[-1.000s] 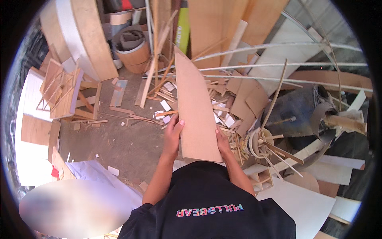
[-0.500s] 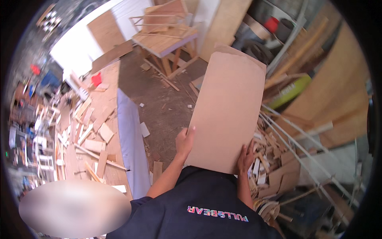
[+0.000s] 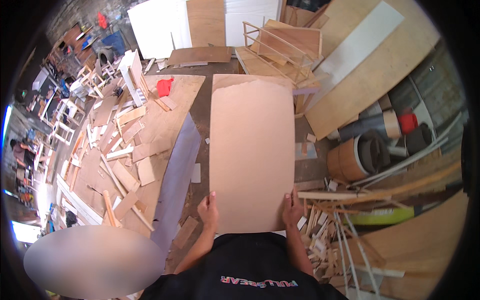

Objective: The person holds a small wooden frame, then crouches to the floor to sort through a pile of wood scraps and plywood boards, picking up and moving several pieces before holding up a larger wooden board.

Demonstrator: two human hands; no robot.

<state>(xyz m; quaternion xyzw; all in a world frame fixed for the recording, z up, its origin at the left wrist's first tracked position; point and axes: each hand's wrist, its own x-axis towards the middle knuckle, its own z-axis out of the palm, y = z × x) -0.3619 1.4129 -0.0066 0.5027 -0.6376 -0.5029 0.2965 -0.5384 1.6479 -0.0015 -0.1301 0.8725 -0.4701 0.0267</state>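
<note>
A long brown cardboard sheet (image 3: 252, 155) stretches out in front of my body, with a torn, doubled layer across its far end. My left hand (image 3: 208, 210) grips its left edge near the close end, thumb on top. On the opposite edge, my right hand (image 3: 291, 209) holds it the same way. The fingers under the sheet are hidden. The near edge of the cardboard lies against my dark shirt (image 3: 250, 265).
To the left stands a worktable (image 3: 175, 95) strewn with wood offcuts and a red cloth (image 3: 164, 87). Ahead is a wooden table (image 3: 245, 57) bearing a frame. Scrap wood (image 3: 320, 240), pale rods (image 3: 357, 240) and a brown drum (image 3: 344, 159) lie right.
My view has turned rightwards in the room relative to before, and the cardboard, formerly tilted to the right, points straight ahead. Both hands keep their hold on its edges.
</note>
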